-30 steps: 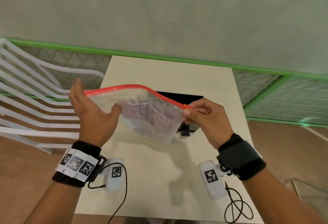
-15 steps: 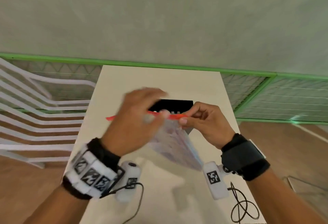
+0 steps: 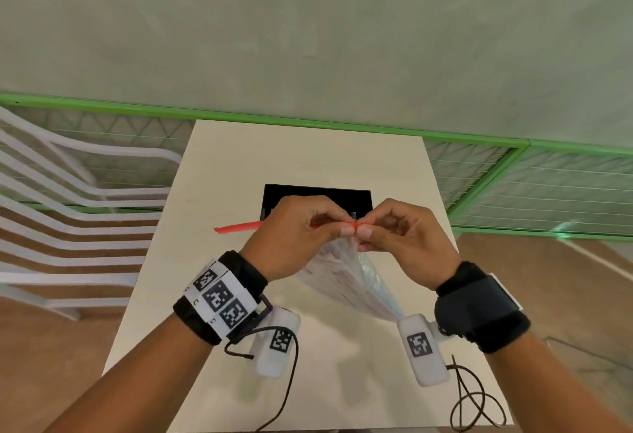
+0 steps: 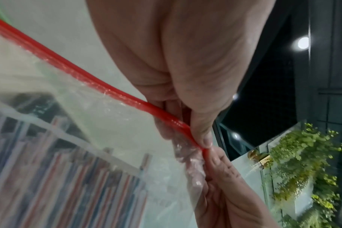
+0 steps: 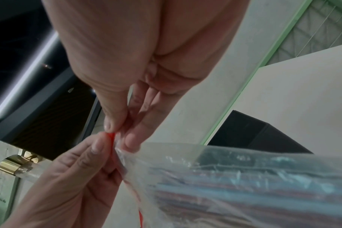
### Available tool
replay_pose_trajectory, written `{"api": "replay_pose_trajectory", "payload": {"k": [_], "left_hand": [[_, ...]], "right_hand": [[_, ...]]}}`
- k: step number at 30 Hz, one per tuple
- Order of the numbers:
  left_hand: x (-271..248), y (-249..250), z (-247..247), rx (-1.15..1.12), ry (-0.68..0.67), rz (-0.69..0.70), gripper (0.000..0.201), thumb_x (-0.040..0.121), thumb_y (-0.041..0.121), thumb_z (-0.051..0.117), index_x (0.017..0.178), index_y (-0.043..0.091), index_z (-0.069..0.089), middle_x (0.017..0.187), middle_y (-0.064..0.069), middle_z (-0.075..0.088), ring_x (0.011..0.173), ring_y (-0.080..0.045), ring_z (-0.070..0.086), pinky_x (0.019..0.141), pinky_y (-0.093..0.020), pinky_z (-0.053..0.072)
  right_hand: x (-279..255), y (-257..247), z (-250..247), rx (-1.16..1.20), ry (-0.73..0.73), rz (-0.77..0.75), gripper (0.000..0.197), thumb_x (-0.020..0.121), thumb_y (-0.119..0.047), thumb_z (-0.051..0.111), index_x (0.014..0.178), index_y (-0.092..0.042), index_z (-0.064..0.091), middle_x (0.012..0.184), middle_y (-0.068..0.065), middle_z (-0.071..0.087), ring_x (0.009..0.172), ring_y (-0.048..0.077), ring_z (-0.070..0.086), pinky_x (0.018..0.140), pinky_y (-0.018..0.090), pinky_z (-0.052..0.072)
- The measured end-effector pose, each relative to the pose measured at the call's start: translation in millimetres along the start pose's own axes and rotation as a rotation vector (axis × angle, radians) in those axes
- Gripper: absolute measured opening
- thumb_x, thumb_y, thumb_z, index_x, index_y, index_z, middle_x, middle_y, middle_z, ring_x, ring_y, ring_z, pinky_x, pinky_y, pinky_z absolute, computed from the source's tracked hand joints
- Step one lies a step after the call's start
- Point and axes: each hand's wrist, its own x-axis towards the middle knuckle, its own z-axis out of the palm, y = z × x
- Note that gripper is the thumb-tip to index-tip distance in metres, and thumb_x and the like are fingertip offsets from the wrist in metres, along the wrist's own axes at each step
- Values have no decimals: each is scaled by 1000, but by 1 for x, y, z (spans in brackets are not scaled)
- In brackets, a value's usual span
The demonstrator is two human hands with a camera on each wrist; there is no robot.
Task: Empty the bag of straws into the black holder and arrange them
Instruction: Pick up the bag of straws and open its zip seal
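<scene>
A clear plastic bag with a red zip strip hangs above the white table, full of striped straws. Both hands pinch the red strip at its right end, thumbs nearly touching. My left hand holds it from the left, my right hand from the right. The wrist views show the pinch close up, with the zip strip running away to the left and the straws inside the bag. The black holder stands on the table behind the hands, partly hidden by them.
A white slatted chair stands left of the table. A green-framed mesh fence runs behind and to the right. A dark cable hangs by my right forearm near the table's front edge.
My left hand let go of the bag's left end and moved right along the zip strip to meet the right hand. The bag now hangs edge-on beneath both hands.
</scene>
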Motion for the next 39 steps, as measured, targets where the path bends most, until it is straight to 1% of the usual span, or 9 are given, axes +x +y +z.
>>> {"api": "replay_pose_trajectory", "payload": {"k": [8, 11, 14, 22, 26, 29, 32, 35, 39], "left_hand": [[-11, -11, -23, 166, -12, -46, 8, 95, 25, 66, 95, 20, 72, 89, 16, 68, 85, 4, 61, 74, -13, 42], [-15, -11, -39, 210, 5, -60, 9, 96, 26, 65, 96, 21, 72, 93, 15, 69, 90, 0, 62, 82, -19, 45], [-18, -12, -56, 233, 25, -91, 8, 96, 28, 65, 95, 25, 72, 96, 15, 72, 95, 2, 64, 84, -14, 44], [-27, -18, -84, -98, 187, -54, 3, 92, 15, 69, 91, 17, 70, 106, 10, 78, 104, -3, 69, 94, -18, 51], [-33, -31, -62, -564, 122, -74, 88, 65, 56, 86, 135, 17, 50, 140, -2, 62, 132, -16, 57, 108, -32, 48], [-30, -30, -25, -456, -28, -170, 108, 59, 54, 91, 148, 28, 35, 148, 5, 55, 138, -15, 52, 111, -39, 46], [-20, -24, 1, -333, -43, -172, 88, 65, 40, 93, 140, 36, 46, 137, 9, 63, 129, -11, 59, 108, -49, 49], [-16, -6, 15, -346, 40, -140, 62, 68, 21, 93, 111, 54, 65, 115, 25, 74, 112, 3, 67, 99, -35, 55], [-19, 10, 31, -495, 35, -135, 43, 69, 12, 90, 106, 28, 74, 107, 8, 80, 105, -10, 74, 93, -33, 59]], "right_hand": [[-2, -7, -14, -38, 95, -89, 4, 85, -8, 69, 84, -5, 66, 84, 25, 71, 73, 42, 66, 74, 49, 59], [-4, -12, -25, -11, 158, -85, 4, 84, -14, 70, 85, -12, 66, 87, 14, 73, 85, 32, 69, 78, 37, 62], [-5, -22, -37, 59, 212, -106, 11, 83, -28, 73, 88, -20, 66, 92, 15, 68, 97, 43, 69, 87, 50, 59], [-9, -53, -54, 475, 286, -123, 29, 107, -8, 35, 87, -21, 51, 74, -8, 61, 76, 25, 77, 85, 60, 58], [-6, -72, -40, 651, 272, -112, 23, 105, -19, 42, 86, -24, 53, 82, -4, 60, 75, 22, 75, 78, 55, 60], [0, -86, -31, 702, 275, -101, 21, 104, -22, 45, 86, -24, 55, 78, -6, 64, 70, 18, 72, 75, 50, 61], [9, -89, -20, 729, 255, -90, 24, 105, -22, 43, 84, -23, 54, 78, -2, 62, 68, 17, 69, 74, 47, 61], [17, -79, -10, 797, 285, -74, 20, 105, -24, 48, 86, -23, 54, 86, 2, 58, 75, 20, 68, 79, 49, 59], [23, -51, 9, 817, 358, 55, 14, 98, -34, 61, 98, -22, 55, 108, 11, 53, 110, 34, 63, 101, 64, 47]]}}
